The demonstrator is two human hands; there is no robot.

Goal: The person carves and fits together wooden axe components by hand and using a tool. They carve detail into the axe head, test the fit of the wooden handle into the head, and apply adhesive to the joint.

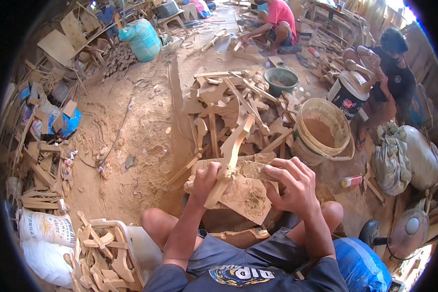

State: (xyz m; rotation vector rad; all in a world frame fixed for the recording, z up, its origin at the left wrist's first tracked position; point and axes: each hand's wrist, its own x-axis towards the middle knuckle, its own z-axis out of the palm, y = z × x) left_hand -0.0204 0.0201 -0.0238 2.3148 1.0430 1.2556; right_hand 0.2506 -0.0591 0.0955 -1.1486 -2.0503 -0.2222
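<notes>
Over a low wooden work block, my left hand (207, 184) closes round a long curved wooden piece (234, 143) that slants up and away from me. A crumbly tan lump (229, 172) sits on the piece beside my left fingers. With its fingers on top and thumb below, my right hand (295, 186) grips the right end of a short flat wooden slat (253, 170). The slat's left end meets the curved piece at the lump. Below them lies a dusty tan board (250, 200) with a rough dark patch. My left fingertips are partly hidden.
Ahead lies a heap of cut wooden pieces (219, 104). A dusty bucket (321, 129) and a green basin (281, 80) stand to its right. A crate (136, 253) of shaped pieces is at my left, a fan (408, 233) at my right. Two people work farther off.
</notes>
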